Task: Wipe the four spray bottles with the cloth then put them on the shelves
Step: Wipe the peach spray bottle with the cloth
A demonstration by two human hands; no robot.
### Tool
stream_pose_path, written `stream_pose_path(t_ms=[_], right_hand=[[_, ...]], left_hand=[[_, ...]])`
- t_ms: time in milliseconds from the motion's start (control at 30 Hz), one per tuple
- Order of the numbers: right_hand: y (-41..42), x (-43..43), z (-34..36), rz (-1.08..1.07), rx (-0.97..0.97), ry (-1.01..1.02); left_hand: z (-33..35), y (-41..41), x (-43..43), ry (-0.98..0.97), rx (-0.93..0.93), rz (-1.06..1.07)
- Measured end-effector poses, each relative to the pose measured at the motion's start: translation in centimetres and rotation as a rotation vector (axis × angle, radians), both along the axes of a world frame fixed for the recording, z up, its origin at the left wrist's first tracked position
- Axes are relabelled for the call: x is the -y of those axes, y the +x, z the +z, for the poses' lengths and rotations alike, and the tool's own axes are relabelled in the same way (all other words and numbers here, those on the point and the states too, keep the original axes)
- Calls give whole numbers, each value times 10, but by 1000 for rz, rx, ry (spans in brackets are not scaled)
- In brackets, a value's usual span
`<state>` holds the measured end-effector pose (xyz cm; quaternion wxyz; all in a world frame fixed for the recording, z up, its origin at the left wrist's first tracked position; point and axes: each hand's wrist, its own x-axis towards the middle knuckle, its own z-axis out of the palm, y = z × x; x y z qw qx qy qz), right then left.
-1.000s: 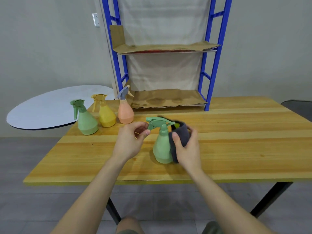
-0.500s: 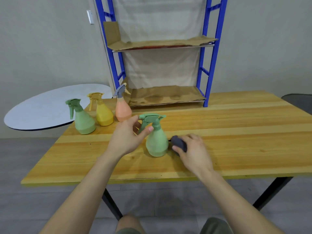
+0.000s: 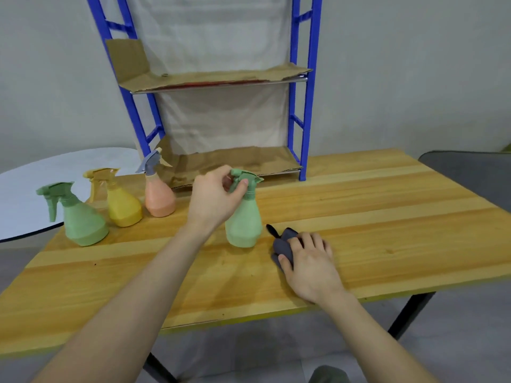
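Observation:
A light green spray bottle (image 3: 244,219) stands mid-table, and my left hand (image 3: 214,199) grips its trigger head. Just right of it, my right hand (image 3: 309,261) lies on the dark grey cloth (image 3: 282,246), which rests on the wooden table (image 3: 387,217). Three more bottles stand in a row at the left: a darker green one (image 3: 80,221), a yellow one (image 3: 123,204) and an orange one with a grey head (image 3: 159,196). The blue shelf rack (image 3: 302,161) at the back has a lower cardboard shelf (image 3: 235,161) and an upper cardboard shelf (image 3: 215,78), both bare.
A white oval tabletop (image 3: 41,172) sits beyond the table's left end. A grey surface (image 3: 470,172) lies at the far right. The front edge of the table runs close under my forearms.
My right hand took the cloth off the bottle's side and lowered it onto the table. My left hand kept its hold on the bottle's head and shifted slightly toward the shelf.

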<state>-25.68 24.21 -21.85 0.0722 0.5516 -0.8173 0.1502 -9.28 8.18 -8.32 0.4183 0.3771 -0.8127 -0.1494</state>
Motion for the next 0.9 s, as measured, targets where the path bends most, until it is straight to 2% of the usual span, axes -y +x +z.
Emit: stream_pose_path(t_ms=[200,433,667,800,900], right_hand=[[-1,2,-2,11,12,-1],[-1,4,-6,18,6,0],[-2,6,-8,-4,8,-19],[-4,10,-10,-23,4,-30],[-6,12,-12,-67,-14,-53]], left_hand=[[22,-108,25,46,-74,-28],[-4,-191,35,31,45,-11],[-8,-200,44,158,119,-65],[-3,-182,39,237,327,-131],[1,-147,44,275,390,-150]])
